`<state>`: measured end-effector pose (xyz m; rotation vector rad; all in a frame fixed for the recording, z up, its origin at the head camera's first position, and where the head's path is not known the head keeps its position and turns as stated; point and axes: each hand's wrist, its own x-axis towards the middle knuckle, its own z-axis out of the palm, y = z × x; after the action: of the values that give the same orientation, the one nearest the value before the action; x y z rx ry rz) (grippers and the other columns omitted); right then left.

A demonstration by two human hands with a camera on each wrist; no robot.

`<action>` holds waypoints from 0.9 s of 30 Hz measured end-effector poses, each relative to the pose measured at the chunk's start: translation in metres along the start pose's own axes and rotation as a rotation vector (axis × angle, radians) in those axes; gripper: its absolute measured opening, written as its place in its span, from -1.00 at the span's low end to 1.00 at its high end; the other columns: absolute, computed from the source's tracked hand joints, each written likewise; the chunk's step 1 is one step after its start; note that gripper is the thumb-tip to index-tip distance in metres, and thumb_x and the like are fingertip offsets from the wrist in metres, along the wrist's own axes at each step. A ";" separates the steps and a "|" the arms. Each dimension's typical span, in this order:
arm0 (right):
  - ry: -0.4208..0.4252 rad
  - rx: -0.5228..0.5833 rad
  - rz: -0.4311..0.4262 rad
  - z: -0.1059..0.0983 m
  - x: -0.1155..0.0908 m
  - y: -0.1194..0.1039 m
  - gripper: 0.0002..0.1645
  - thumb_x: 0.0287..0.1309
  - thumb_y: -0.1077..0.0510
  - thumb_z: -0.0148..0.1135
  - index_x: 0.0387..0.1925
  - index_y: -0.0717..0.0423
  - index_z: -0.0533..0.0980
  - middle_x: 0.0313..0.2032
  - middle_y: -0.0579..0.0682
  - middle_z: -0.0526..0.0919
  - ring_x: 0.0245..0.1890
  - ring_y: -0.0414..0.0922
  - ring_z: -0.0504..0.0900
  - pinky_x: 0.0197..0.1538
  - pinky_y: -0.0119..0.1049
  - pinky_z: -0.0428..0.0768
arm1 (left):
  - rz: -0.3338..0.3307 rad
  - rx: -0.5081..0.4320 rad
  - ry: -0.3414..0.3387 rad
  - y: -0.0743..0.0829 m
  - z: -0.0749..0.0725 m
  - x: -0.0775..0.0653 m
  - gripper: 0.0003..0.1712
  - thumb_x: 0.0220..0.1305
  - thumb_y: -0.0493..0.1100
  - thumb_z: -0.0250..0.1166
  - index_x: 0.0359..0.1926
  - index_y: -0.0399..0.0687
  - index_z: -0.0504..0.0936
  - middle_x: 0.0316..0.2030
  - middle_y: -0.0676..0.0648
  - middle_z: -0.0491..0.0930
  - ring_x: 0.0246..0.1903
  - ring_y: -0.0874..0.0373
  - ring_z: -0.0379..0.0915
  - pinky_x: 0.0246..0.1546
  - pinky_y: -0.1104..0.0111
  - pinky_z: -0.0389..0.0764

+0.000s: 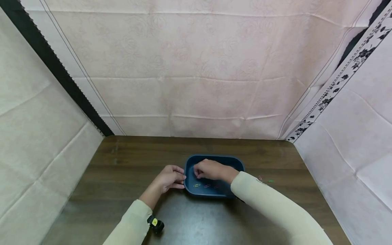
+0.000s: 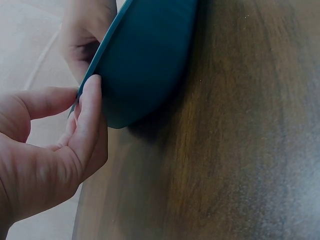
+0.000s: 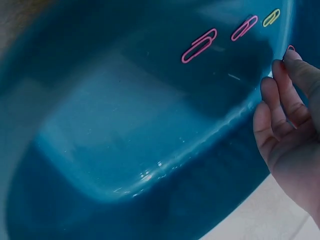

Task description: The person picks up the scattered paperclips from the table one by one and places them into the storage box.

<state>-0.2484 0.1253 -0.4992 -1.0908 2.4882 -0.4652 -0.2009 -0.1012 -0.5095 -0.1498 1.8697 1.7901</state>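
A dark blue tray sits on the wooden table. At its left end my left hand pinches the rim, thumb inside and fingers against the outer wall in the left wrist view. Inside the tray, near that same end, my right hand pinches a small red paper clip; most of it is hidden by the fingertips. On the tray floor lie a yellow paper clip, a pink paper clip and a larger pink one, set apart in a row.
To the right of the tray, a green paper clip and a reddish one lie on the wooden table, close to the right sleeve. Pale cloth hangs behind the table, with more cloth along both sides.
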 end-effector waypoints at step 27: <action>-0.064 -0.175 0.015 0.002 0.016 -0.006 -0.96 0.38 0.16 0.33 -0.22 -0.06 0.67 -0.38 -0.21 0.63 -0.39 -0.31 0.56 -0.23 -0.49 0.64 | -0.024 -0.004 0.006 0.003 0.001 -0.002 -0.68 0.40 -0.39 0.25 0.12 -0.40 0.50 -0.27 -0.22 0.59 -0.37 0.08 0.60 -0.23 0.21 0.83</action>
<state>-0.2539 0.1091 -0.5017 -1.1322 2.5164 -0.2077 -0.2002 -0.1010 -0.5063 -0.1787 1.8614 1.7792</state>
